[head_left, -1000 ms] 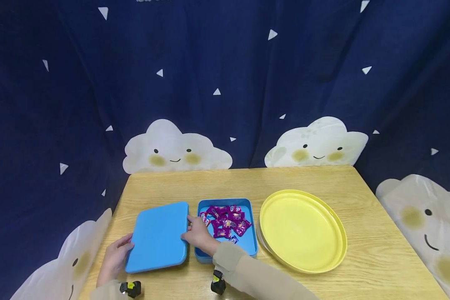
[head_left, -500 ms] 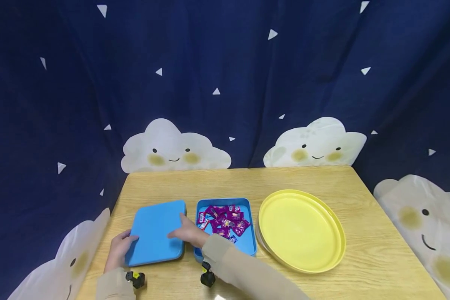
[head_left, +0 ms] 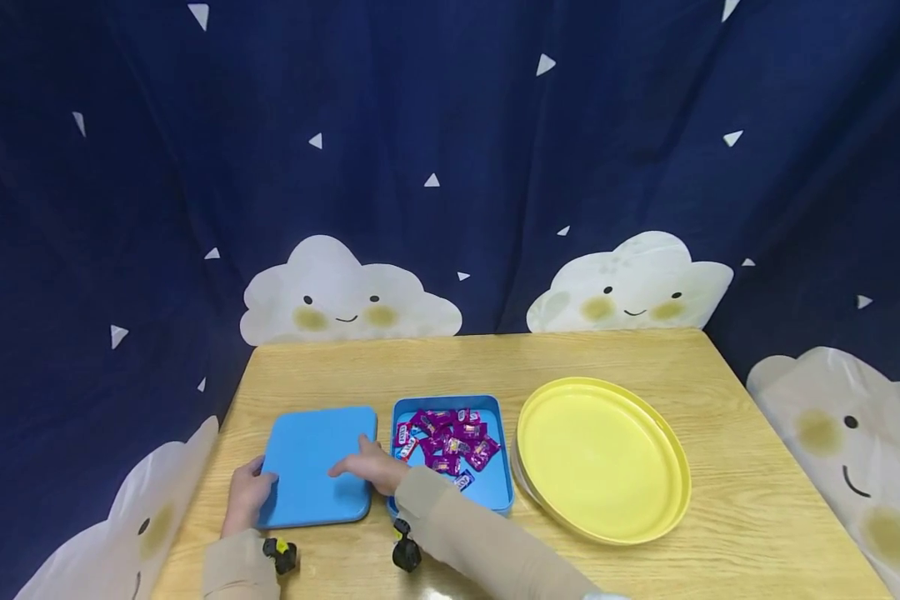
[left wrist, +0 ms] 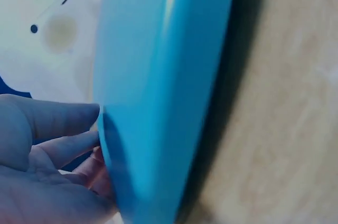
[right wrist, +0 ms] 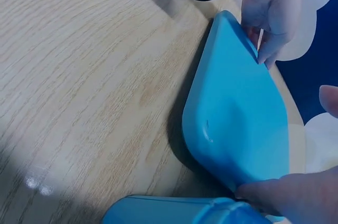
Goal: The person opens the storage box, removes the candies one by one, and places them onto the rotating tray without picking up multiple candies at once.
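A square blue lid (head_left: 318, 467) lies on the left of the table. In the head view my left hand (head_left: 247, 492) pinches its left edge; in the left wrist view the thumb (left wrist: 66, 117) meets the rim while other fingers partly disappear behind it. My right hand (head_left: 375, 467) hovers at the lid's right edge, thumb and forefinger spread. In the right wrist view its thumb (right wrist: 269, 195) seems to touch the lid near one corner. Beside it stands a shallow blue box (head_left: 504, 487) holding several purple-wrapped candies (head_left: 456, 446), plus some red and blue ones.
A round yellow lid (head_left: 603, 462), seemingly resting on a container, stands to the right of the blue box. All of it is on a pale wooden table (head_left: 750, 500). Behind hangs a dark blue curtain (head_left: 450, 125) with white clouds.
The blue lid has come down from a tilt to lying flatter, and it has shifted slightly right lately. My right hand has let go of its right edge and spread its fingers.
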`<control>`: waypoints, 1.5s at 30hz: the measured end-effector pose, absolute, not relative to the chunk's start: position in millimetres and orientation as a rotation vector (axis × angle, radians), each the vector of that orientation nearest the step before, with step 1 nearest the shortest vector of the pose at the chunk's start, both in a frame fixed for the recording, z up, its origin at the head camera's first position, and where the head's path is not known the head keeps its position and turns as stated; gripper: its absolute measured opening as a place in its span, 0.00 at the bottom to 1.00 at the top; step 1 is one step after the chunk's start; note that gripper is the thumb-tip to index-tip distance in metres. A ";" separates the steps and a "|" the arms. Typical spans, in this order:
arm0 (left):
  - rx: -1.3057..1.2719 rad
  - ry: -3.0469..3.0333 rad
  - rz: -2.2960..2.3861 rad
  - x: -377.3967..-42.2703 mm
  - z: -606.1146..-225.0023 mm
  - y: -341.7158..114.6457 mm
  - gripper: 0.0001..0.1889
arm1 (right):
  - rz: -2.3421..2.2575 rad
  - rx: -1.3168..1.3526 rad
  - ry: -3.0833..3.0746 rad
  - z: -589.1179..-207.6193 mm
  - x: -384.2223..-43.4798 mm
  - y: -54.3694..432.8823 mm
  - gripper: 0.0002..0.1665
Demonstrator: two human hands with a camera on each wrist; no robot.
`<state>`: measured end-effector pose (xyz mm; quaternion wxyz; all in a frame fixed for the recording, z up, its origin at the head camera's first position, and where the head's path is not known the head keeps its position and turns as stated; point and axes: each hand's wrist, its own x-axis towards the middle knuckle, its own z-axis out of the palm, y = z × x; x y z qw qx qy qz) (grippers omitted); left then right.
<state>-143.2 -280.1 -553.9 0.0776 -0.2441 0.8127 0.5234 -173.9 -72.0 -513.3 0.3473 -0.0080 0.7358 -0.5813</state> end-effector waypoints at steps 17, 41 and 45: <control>-0.724 2.633 1.427 -146.6 -554.9 -271.0 0.28 | -1.391 0.048 1.900 -516.1 -176.2 -68.5 0.55; -1.074 2.809 1.513 -133.5 -561.8 -247.5 0.28 | -1.419 -0.245 2.031 -499.1 -182.1 -64.2 0.34; -1.183 2.954 1.633 -129.4 -557.3 -223.1 0.24 | -1.370 -0.544 2.150 -485.8 -189.1 -53.3 0.20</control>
